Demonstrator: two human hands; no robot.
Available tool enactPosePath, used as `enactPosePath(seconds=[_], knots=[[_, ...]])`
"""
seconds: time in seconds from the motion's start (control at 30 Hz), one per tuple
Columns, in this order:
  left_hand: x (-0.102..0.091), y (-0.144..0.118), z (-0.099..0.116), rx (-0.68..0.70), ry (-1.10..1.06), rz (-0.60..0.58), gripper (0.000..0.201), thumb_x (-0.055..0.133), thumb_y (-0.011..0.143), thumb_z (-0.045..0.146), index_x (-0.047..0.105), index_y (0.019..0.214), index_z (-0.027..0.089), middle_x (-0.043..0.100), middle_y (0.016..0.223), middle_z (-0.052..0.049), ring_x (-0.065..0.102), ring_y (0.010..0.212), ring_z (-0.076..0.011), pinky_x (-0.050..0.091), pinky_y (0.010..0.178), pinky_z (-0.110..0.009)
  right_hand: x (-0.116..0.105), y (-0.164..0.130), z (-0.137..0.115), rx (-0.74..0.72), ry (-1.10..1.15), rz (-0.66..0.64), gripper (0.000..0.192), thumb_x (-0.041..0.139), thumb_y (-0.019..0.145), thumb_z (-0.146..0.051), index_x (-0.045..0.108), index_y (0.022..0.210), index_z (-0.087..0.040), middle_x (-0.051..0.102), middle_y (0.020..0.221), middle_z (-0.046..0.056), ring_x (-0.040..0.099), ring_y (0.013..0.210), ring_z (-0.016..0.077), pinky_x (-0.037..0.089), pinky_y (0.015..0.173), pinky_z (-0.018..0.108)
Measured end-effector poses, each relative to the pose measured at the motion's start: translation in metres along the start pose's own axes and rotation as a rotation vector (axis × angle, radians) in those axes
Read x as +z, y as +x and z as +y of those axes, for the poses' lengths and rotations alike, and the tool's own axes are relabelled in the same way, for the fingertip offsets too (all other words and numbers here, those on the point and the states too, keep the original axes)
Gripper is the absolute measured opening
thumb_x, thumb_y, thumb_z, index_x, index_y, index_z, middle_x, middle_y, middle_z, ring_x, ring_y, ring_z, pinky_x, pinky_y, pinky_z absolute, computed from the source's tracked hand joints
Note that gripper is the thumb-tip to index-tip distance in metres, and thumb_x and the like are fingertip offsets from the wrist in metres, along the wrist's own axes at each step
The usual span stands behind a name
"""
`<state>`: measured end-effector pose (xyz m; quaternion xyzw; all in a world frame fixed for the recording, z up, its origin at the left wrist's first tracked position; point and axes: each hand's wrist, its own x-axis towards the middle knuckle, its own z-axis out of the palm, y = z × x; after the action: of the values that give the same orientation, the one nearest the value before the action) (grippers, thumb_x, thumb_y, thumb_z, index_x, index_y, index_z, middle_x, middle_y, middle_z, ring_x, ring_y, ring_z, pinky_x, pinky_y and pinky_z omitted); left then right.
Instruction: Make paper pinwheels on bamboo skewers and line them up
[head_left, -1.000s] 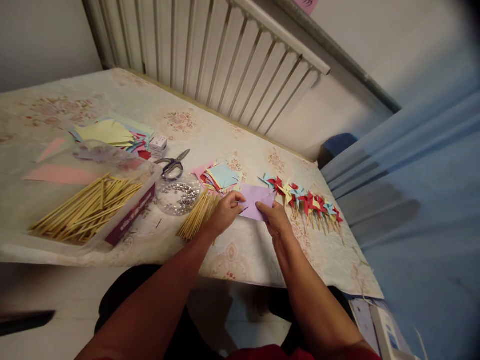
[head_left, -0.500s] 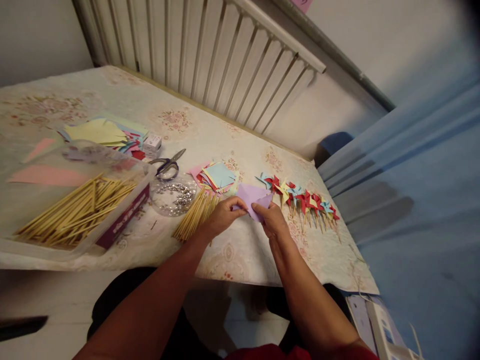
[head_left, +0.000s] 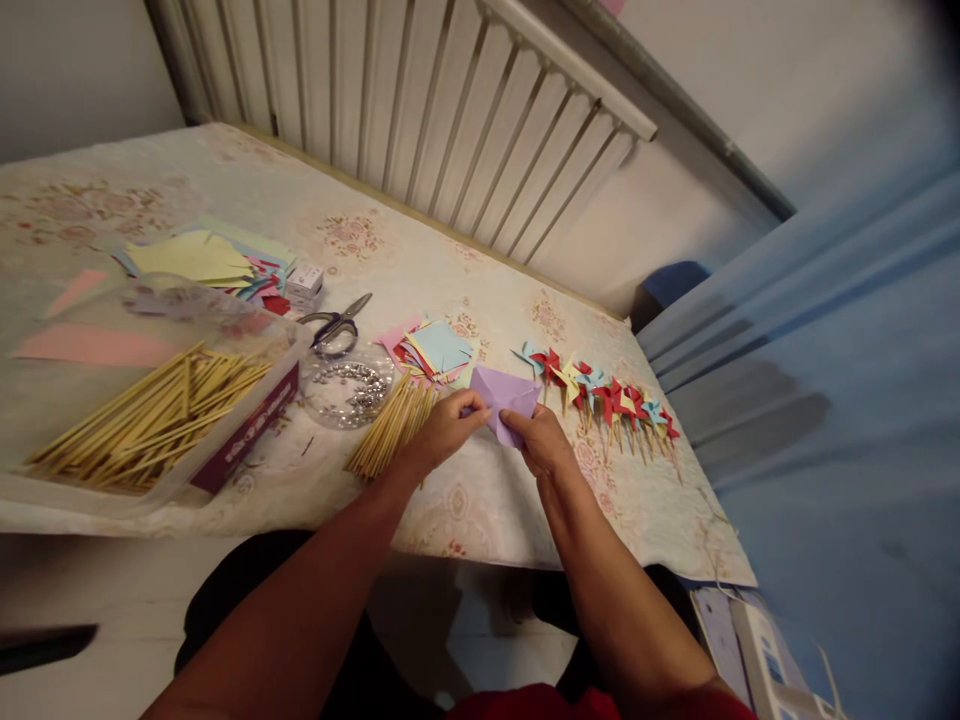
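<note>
A purple paper square [head_left: 504,388] with slits in it is held up between both hands over the front of the table. My left hand [head_left: 454,425] pinches its left edge between thumb and fingers. My right hand [head_left: 538,430] grips the lower right part, thumb on top. Left of the paper lies a bundle of thin wooden sticks [head_left: 390,425]. Behind it is a stack of cut coloured paper squares [head_left: 439,348]. To the right, several finished paper pinwheels [head_left: 611,398] on sticks lie in a row.
A clear plastic box [head_left: 247,425] full of wooden sticks stands at the left. Near it are a round clear dish of metal pins [head_left: 349,390], scissors [head_left: 337,325], a small white box [head_left: 305,285] and coloured paper sheets [head_left: 191,258]. A blue curtain [head_left: 847,400] hangs at the right.
The purple paper has tilted slightly between my hands, and its lower flap lies a little differently. Both hands keep their hold and have barely moved.
</note>
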<state>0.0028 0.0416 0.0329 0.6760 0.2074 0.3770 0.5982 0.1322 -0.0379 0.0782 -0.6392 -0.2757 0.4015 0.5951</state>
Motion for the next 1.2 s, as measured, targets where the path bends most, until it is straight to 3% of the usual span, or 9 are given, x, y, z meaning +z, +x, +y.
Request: enactPosePath(seconds=[1.2], knots=[[0.0032, 0.0003, 0.0003, -0.086, 0.119, 0.111, 0.018, 0.06, 0.074, 0.032, 0.051, 0.065, 0.018, 0.051, 0.066, 0.003, 0.046, 0.066, -0.012, 0.037, 0.064, -0.025, 0.0057, -0.0022, 0.0051, 0.007, -0.061, -0.022, 0.026, 0.076, 0.055, -0.026, 0.066, 0.076, -0.015, 0.068, 0.067, 0.0, 0.058, 0.06, 0.0146, 0.046, 0.064, 0.028]])
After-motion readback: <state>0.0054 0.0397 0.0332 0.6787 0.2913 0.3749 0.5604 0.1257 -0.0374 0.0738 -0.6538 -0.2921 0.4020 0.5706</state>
